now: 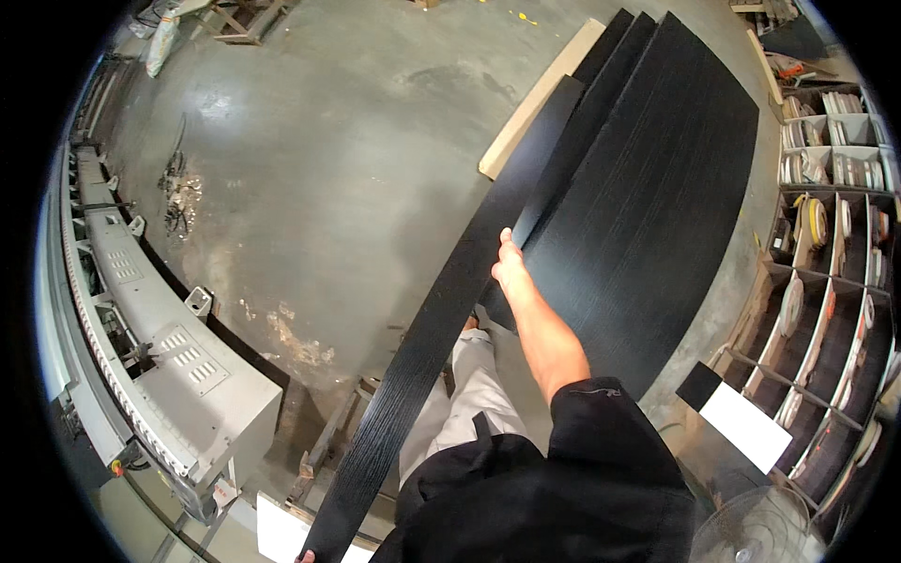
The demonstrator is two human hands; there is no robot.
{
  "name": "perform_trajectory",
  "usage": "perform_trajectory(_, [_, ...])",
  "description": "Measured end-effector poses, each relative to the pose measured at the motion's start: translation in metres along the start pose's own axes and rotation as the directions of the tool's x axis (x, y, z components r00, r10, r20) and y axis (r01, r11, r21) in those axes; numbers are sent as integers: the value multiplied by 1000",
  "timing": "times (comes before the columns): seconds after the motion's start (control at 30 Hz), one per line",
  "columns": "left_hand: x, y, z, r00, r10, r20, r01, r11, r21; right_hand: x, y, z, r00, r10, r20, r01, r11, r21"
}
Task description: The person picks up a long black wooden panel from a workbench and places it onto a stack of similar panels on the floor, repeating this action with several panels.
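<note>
A long, narrow black wood-grain board (422,333) slants across in front of me, from the lower left up to the stack. My right hand (509,263) grips its right edge around the middle, thumb up and the other fingers hidden by the board. At the bottom of the view, a bit of my left hand (307,556) shows at the board's near end, fingers curled on its edge; the rest is out of sight. Right of the board lies a stack of wide black panels (648,178), beyond my right hand.
A long grey machine (188,375) with vented covers runs along the left. Shelves (817,272) with rolls of edge banding stand at right. A pale board edge (540,98) shows under the stack. A white panel (746,427) and a fan (755,525) are at lower right.
</note>
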State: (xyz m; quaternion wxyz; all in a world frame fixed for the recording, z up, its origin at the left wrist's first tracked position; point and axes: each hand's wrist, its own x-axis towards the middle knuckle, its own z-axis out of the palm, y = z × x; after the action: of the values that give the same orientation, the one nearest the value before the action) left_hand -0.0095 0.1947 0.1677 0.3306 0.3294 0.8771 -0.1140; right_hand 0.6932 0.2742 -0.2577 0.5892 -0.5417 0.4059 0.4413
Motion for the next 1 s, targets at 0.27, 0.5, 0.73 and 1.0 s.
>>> perform_trajectory(0.27, [65,15,61,976,105,190,-46,954,-295,-11,66,-39,975,20,221,-11,999,-40])
perform_trajectory(0.5, [163,79,230,894,342,290,-184,870,-457,-55,188,-148,946,-197,257,270,41,-962])
perform_trajectory(0.73, [204,197,453,852,372,369,-179,868,-463,-64,270,-233,969,-135,209,105,-540,-835])
perform_trajectory(1.0, [280,264,665,835,445,323,-505,852,134,-79,249,-213,931,-152,333,200,-552,-809])
